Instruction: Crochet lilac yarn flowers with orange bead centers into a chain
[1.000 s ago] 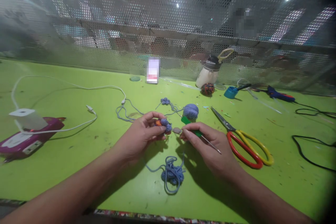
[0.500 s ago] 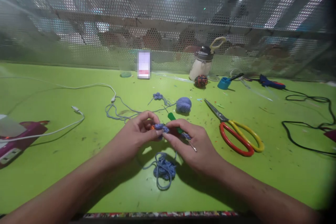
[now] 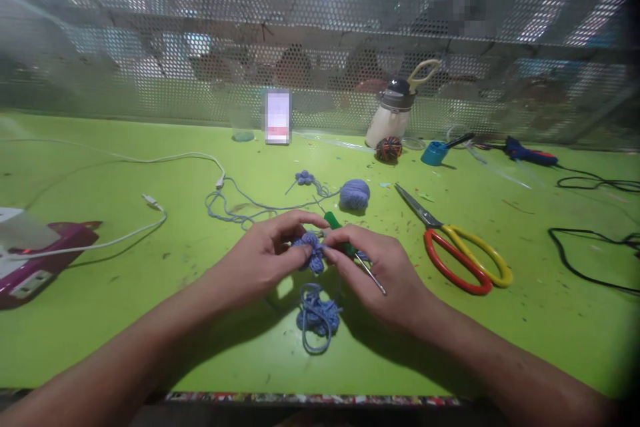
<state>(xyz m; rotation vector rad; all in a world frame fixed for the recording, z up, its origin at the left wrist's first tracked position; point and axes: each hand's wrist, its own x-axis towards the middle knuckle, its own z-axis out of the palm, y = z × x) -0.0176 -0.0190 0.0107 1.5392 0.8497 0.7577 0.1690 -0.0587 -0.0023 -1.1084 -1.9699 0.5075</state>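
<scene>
Between the thumb and fingers of my left hand [image 3: 273,257] is a blue-purple crocheted flower [image 3: 315,260], its petals facing up. My right hand [image 3: 377,263] has its thumb and forefinger pinched at the flower's right edge. A crochet hook [image 3: 331,219] with a green handle and metal ends lies slanted in that same hand, its hooked end pointing down to the right. Directly below the hands rests a blue crocheted piece [image 3: 320,317] with a loop of yarn over it. Behind them sit a purple yarn ball [image 3: 355,195] and a smaller crocheted flower [image 3: 304,177].
Scissors [image 3: 440,230] with red and yellow handles lie at right. Farther back stand a bottle [image 3: 393,113], a multicoloured yarn ball [image 3: 389,149], a blue container [image 3: 434,153] and a phone [image 3: 277,117]. A purple power strip [image 3: 60,253] and white cables are at left.
The crocheted flower has been turned so its petals show, and the orange bit near the left fingers is no longer visible. My left forefinger now reaches farther right. The view has shifted slightly.
</scene>
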